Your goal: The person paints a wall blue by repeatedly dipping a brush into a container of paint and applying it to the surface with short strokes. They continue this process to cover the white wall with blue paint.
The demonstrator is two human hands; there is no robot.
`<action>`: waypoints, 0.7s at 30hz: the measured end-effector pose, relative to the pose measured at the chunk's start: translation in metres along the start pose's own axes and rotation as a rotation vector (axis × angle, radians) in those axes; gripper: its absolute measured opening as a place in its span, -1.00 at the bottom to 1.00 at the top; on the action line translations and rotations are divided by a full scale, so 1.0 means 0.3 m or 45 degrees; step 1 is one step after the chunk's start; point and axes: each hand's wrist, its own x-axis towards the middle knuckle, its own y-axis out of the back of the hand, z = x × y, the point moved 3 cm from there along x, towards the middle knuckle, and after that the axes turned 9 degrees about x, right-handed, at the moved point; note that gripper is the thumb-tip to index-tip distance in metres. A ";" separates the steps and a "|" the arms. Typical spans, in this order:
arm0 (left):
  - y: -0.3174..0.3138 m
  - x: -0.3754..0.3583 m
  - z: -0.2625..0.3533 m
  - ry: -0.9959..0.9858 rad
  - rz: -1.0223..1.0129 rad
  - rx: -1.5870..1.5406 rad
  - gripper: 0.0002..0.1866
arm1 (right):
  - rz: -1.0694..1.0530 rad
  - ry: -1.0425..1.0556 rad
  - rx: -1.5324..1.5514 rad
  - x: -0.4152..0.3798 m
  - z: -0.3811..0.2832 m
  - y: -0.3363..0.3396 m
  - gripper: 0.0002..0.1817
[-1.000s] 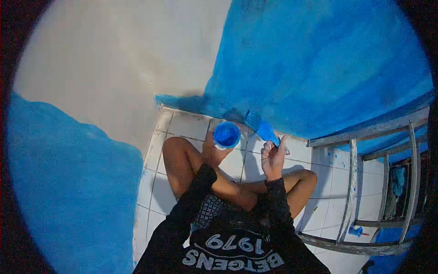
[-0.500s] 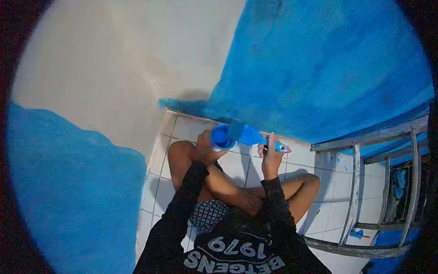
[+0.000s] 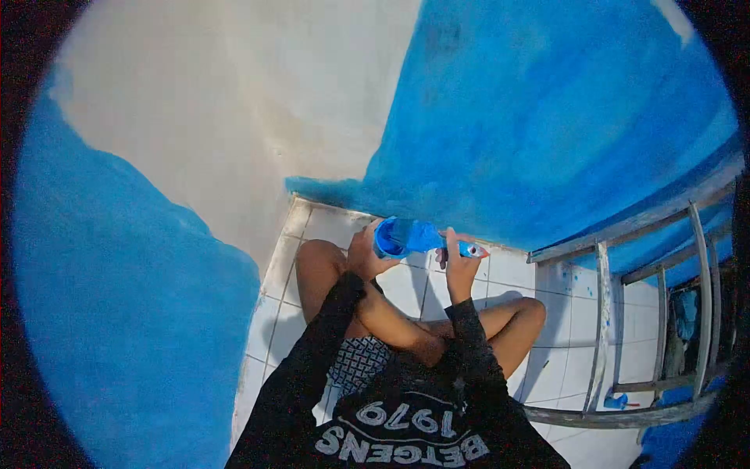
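I sit cross-legged on a white tiled floor (image 3: 512,270) in a corner. My left hand (image 3: 362,254) holds a small cup of blue paint (image 3: 388,238), tilted toward the right. My right hand (image 3: 457,262) grips the handle of a blue-coated paintbrush (image 3: 437,238), whose bristles are pushed into the cup's mouth. Both hands are raised in front of my knees, close to the foot of the wall.
The wall ahead is blue (image 3: 547,117) on the right and bare beige (image 3: 219,117) in the middle; another blue patch (image 3: 117,297) covers the left. A paint-spattered metal ladder (image 3: 601,313) leans at the right, with a small blue object (image 3: 616,402) on the floor beneath it.
The brush swung from pointing up at the wall down into the cup. The cup tilted to the right, and the view shifted slightly.
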 end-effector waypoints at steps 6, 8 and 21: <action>0.037 0.029 0.136 -0.029 0.121 0.015 -0.03 | 0.190 -0.182 0.691 -0.014 -0.082 0.088 -0.66; 0.076 0.037 0.236 0.022 0.163 -0.053 -0.10 | 0.153 -0.212 0.779 -0.011 -0.105 0.115 -0.62; 0.158 -0.013 0.547 0.341 0.340 -0.053 -0.15 | -0.026 -0.336 0.909 -0.033 -0.332 0.229 -0.45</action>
